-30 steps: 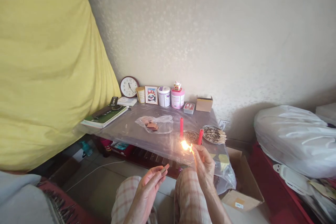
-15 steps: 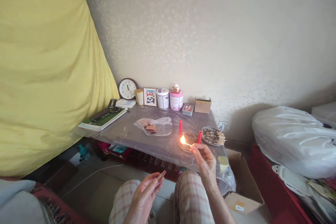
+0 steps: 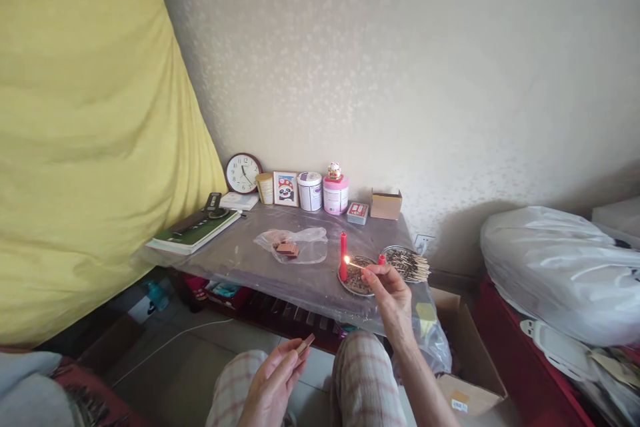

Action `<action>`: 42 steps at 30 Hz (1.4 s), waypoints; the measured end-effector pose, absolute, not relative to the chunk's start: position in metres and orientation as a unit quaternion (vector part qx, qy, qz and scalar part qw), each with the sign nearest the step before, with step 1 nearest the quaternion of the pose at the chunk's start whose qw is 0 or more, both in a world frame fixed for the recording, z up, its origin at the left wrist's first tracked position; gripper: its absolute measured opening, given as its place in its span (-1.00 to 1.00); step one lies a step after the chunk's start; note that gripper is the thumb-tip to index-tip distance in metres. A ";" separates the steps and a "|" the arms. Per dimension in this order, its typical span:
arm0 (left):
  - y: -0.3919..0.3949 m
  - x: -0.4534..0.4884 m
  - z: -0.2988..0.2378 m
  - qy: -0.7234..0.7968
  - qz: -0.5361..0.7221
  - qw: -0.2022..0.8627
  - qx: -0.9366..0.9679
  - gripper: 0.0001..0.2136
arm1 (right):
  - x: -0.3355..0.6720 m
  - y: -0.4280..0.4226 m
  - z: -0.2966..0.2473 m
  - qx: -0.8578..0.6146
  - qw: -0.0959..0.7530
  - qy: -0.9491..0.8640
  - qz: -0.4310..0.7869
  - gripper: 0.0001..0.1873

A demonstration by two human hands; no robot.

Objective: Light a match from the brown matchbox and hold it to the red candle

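My right hand (image 3: 391, 293) pinches a burning match (image 3: 354, 264), its flame close beside a tall red candle (image 3: 343, 255) that stands upright in a round metal dish (image 3: 356, 283). A shorter red candle (image 3: 381, 259) stands at the dish's right side, just behind my fingers. My left hand (image 3: 277, 377) is low over my lap, fingers closed on a small matchbox (image 3: 305, 343). A second dish of matches (image 3: 406, 263) lies right of the candles.
The low table (image 3: 250, 253) is covered in clear plastic. On it lie a plastic bag with brown boxes (image 3: 293, 245), books (image 3: 193, 230), a clock (image 3: 243, 173), tins (image 3: 323, 192) and a small cardboard box (image 3: 386, 204). A carton (image 3: 463, 360) sits on the floor at right.
My right hand has carried the lit match forward and up from near my knees to the tall candle. The flame has shrunk. My left hand dropped slightly with the matchbox.
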State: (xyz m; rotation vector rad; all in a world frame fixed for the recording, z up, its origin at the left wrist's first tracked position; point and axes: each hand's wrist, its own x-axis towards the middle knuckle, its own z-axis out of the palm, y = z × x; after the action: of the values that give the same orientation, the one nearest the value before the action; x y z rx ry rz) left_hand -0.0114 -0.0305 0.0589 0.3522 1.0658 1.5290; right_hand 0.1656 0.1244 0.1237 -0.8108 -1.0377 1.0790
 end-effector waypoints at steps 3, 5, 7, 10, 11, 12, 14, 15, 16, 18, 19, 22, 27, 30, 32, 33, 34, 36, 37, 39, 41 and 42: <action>-0.031 -0.013 0.057 0.450 0.654 0.589 0.150 -0.69 | 0.164 0.133 0.124 -0.358 0.656 -0.474 0.465 -0.64; -0.030 -0.014 0.053 0.452 0.651 0.592 0.145 -0.68 | 0.163 0.139 0.123 -0.360 0.654 -0.484 0.457 -0.63; -0.029 -0.017 0.049 0.453 0.649 0.595 0.141 -0.66 | 0.162 0.144 0.122 -0.364 0.650 -0.497 0.445 -0.63; -0.027 -0.019 0.043 0.446 0.650 0.599 0.141 -0.67 | 0.160 0.151 0.122 -0.376 0.645 -0.516 0.420 -0.64; -0.027 -0.020 0.042 0.445 0.650 0.600 0.142 -0.67 | 0.159 0.153 0.122 -0.380 0.644 -0.522 0.410 -0.64; -0.026 -0.020 0.041 0.444 0.650 0.600 0.140 -0.68 | 0.158 0.156 0.122 -0.385 0.642 -0.528 0.401 -0.64; -0.025 -0.021 0.038 0.443 0.651 0.601 0.134 -0.69 | 0.157 0.160 0.124 -0.394 0.640 -0.538 0.382 -0.64; -0.024 -0.022 0.037 0.442 0.651 0.603 0.131 -0.70 | 0.156 0.162 0.124 -0.398 0.639 -0.543 0.372 -0.65; -0.024 -0.022 0.036 0.440 0.650 0.606 0.128 -0.70 | 0.155 0.164 0.125 -0.402 0.639 -0.548 0.361 -0.66; -0.022 -0.023 0.033 0.439 0.648 0.611 0.121 -0.70 | 0.154 0.167 0.127 -0.410 0.637 -0.556 0.341 -0.67; -0.022 -0.023 0.032 0.440 0.647 0.611 0.119 -0.70 | 0.153 0.169 0.128 -0.414 0.636 -0.560 0.332 -0.67; -0.021 -0.024 0.030 0.449 0.644 0.607 0.119 -0.70 | 0.152 0.172 0.129 -0.425 0.631 -0.569 0.314 -0.67; -0.021 -0.026 0.028 0.454 0.637 0.608 0.134 -0.60 | 0.148 0.178 0.130 -0.437 0.625 -0.575 0.298 -0.65; -0.020 -0.028 0.026 0.456 0.634 0.609 0.135 -0.56 | 0.146 0.181 0.130 -0.445 0.623 -0.574 0.291 -0.64; -0.019 -0.029 0.025 0.459 0.634 0.609 0.130 -0.56 | 0.145 0.182 0.131 -0.449 0.622 -0.573 0.288 -0.64; -0.018 -0.029 0.025 0.461 0.634 0.609 0.126 -0.57 | 0.145 0.183 0.131 -0.451 0.621 -0.573 0.287 -0.64; -0.018 -0.029 0.025 0.462 0.634 0.608 0.122 -0.58 | 0.144 0.183 0.131 -0.452 0.621 -0.573 0.286 -0.63; -0.017 -0.029 0.025 0.463 0.635 0.607 0.118 -0.60 | 0.144 0.185 0.132 -0.453 0.621 -0.573 0.285 -0.62; -0.017 -0.029 0.025 0.463 0.635 0.607 0.118 -0.62 | 0.143 0.185 0.133 -0.453 0.620 -0.574 0.284 -0.62; -0.017 -0.029 0.025 0.464 0.633 0.608 0.118 -0.64 | 0.143 0.186 0.133 -0.454 0.620 -0.574 0.282 -0.61; -0.017 -0.029 0.025 0.465 0.632 0.609 0.119 -0.64 | 0.142 0.187 0.133 -0.456 0.620 -0.573 0.281 -0.60; -0.016 -0.030 0.025 0.465 0.631 0.609 0.119 -0.63 | 0.142 0.188 0.134 -0.456 0.621 -0.572 0.281 -0.60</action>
State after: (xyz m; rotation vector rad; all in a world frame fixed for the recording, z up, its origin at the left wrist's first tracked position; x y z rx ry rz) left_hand -0.0297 -0.0165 0.0248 0.2739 1.0744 1.4579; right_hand 0.1419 0.1879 0.1335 -1.0491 -1.3156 0.6467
